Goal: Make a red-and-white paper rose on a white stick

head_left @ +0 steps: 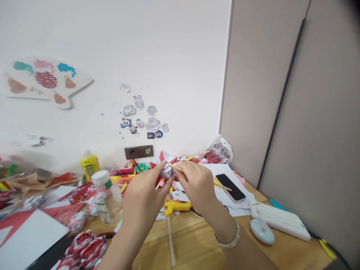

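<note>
My left hand (143,195) pinches a small red-and-white folded paper piece (167,172) between thumb and fingers. Pointed red tips stick out around its pale, creased middle. My right hand (198,183) is closed around a thin wooden stick (174,167), whose near end lies against the paper. The stick's other end comes out behind the hand, over the phone. Below both hands, a yellow hot glue gun (177,206) lies on the table with a long translucent glue stick (170,242) pointing toward me. The fingertips of my right hand are partly hidden.
At left stand a clear jar with a white lid (105,198) and a yellow bottle (90,165), among paper scraps. Red-and-white twisted paper (87,249) lies in front. To the right are a black phone (230,187) on white sheets and a white lamp-like device (281,219).
</note>
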Tool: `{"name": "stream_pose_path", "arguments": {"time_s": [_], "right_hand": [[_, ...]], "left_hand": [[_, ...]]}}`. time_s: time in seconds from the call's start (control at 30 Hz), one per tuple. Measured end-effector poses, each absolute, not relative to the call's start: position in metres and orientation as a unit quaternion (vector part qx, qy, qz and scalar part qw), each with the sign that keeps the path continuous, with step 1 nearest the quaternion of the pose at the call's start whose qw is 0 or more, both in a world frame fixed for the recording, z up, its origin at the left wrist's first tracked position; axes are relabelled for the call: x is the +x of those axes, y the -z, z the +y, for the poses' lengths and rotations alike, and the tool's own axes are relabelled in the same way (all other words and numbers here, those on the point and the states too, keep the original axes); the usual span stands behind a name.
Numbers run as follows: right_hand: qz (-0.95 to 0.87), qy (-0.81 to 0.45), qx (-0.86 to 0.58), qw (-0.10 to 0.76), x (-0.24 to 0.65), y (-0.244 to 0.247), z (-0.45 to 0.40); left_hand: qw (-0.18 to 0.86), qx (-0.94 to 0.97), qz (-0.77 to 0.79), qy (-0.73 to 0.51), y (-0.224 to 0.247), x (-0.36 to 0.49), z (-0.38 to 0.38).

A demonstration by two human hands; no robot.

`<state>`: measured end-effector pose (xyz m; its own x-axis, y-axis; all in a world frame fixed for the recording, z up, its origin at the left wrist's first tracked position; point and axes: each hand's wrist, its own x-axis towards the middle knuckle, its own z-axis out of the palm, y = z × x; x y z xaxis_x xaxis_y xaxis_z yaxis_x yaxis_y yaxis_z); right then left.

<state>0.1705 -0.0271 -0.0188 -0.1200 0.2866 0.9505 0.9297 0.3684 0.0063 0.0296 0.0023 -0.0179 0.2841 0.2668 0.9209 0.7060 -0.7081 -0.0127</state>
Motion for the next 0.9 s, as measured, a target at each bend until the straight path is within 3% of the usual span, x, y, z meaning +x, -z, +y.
{"name": "stream_pose_path", "arguments": {"time_s": [0.43,0.9], "right_hand": [[-0.675,0.337,-0.477,0.452,0.171,0.021,-0.027],[-0.692,0.08,-0.477,0.536,0.182,0.009,-0.034]], "left_hand": [[0.227,-0.773,-0.309,0.505,0.017,0.031,0.001],[0.146,-0.788,-0.316,0.508,0.015,0.028,0.001]]}}
